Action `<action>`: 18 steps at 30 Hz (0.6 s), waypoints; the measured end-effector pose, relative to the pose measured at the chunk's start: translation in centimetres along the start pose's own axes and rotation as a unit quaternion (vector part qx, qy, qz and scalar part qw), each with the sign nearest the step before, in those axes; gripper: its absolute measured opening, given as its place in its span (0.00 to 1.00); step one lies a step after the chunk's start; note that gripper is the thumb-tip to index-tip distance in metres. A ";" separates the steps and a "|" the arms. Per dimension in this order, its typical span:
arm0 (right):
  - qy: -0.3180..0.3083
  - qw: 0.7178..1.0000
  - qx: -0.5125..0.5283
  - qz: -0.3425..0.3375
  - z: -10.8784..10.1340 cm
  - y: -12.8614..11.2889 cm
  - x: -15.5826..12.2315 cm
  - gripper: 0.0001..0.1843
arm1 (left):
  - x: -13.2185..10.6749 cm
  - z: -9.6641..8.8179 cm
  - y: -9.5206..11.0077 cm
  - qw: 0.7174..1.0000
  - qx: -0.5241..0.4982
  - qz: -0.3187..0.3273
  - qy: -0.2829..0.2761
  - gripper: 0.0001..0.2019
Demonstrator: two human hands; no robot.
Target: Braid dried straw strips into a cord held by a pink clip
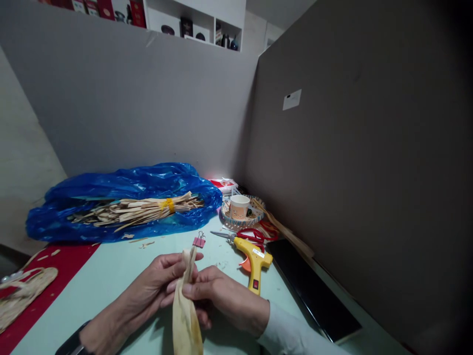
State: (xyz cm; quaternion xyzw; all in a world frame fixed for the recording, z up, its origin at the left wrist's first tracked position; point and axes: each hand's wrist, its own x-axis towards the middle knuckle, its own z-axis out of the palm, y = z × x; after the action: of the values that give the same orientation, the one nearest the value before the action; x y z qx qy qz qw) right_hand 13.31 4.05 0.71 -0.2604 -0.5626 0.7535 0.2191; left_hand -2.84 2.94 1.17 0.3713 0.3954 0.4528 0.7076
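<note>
Noting both grips pinching: our left hand [157,278] at the far end, our right hand [223,296] just nearer, on a long, pale-yellow, husk-like strip [185,318] running near-to-far above the pale-green tabletop [111,266].

A creased, matt strip of pale, fibrous husk [186,320] shows above the near edge of a smooth green table [103,276]. Toward the far edge, crinkled, glossy blue plastic [140,182] surrounds a rough, dry bundle [148,209]; nearer the right edge lie a plastic glue gun [254,259], metal-bladed scissors [221,234] and a shiny black slab [314,288].
</note>
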 end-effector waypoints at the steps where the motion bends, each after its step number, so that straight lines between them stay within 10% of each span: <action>1: -0.013 1.000 -0.016 0.012 -0.1 -0.1 -0.1 0.15 | 0.0 -0.2 -0.1 1.000 0.007 -0.005 -0.002 0.16; 9: 0.111 0.905 -0.396 -0.104 -2.1 -3.4 -2.0 0.11 | 0.1 0.1 -0.7 0.994 0.092 -0.032 -0.050 0.16; 18: 0.016 0.952 -0.278 -0.125 -2.3 -2.7 -1.9 0.17 | -0.3 -0.3 -0.9 0.987 0.117 -0.095 -0.046 0.17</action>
State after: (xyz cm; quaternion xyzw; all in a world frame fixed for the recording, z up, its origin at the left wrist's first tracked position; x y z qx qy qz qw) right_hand 16.36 5.27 3.10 -0.2504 -0.7743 0.5295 0.2397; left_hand -2.91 2.47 0.34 0.4330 0.4461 0.3160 0.7167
